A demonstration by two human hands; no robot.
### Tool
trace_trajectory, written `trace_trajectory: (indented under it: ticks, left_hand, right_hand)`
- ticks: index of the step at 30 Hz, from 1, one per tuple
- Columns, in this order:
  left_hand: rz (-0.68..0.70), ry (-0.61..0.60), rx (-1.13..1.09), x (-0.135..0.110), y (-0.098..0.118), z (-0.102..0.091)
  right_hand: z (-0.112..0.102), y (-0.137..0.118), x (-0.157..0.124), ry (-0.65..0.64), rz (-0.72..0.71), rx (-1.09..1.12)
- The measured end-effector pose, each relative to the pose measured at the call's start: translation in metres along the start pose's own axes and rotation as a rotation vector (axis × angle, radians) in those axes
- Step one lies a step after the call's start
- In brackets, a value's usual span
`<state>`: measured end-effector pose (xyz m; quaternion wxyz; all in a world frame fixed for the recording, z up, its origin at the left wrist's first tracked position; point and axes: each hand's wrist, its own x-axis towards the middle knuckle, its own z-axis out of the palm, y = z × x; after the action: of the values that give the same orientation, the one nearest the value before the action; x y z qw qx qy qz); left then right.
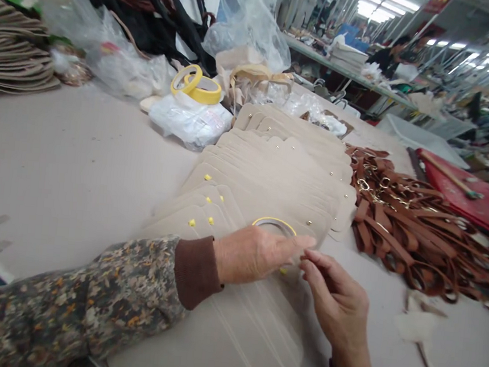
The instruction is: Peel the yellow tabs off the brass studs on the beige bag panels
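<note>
My left hand (255,256), in a camouflage sleeve with a brown cuff, is closed round a roll of yellow tape (274,222); the roll's upper rim shows above the knuckles. Close to its fingertips, my right hand (337,303) pinches with thumb and forefinger; what lies between them is too small and blurred to name. Beneath both hands are overlapping beige scallop-edged panels (271,174), fanned out along the table. Small yellow tape pieces (208,178) stick to several panels at the left, and small metal studs (309,223) dot others at the right.
Brown straps with metal clasps (400,214) are heaped at the right, beside a red item (466,191). Two yellow tape rolls (205,90) rest on a white plastic bag (190,119). Stacked beige pieces (16,49) stand far left. People (388,56) are in the background.
</note>
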<state>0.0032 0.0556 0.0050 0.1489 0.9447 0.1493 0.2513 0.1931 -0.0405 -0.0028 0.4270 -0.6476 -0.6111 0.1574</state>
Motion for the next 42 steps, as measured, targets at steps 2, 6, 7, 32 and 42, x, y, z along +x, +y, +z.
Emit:
trace_trajectory:
  ticks: [2,6,7,32,42]
  left_hand:
    - [0.006,-0.023,0.013,0.000,0.002,0.001]
    - [-0.009,-0.067,0.013,0.000,0.004,0.000]
    - [-0.015,-0.072,0.009,0.000,0.004,0.000]
    - [-0.098,-0.030,0.274,0.015,0.007,-0.009]
    - [-0.174,-0.240,0.260,0.013,0.003,0.009]
  right_hand:
    - [0.005,-0.006,0.001,-0.033,-0.114,-0.033]
    - [0.011,-0.015,0.006,-0.034,-0.264,-0.118]
    - [0.012,-0.016,0.007,-0.031,-0.292,-0.142]
    - [0.011,0.003,0.029,0.126,0.457,0.301]
    - [0.026,0.007,0.029,0.097,0.181,-0.234]
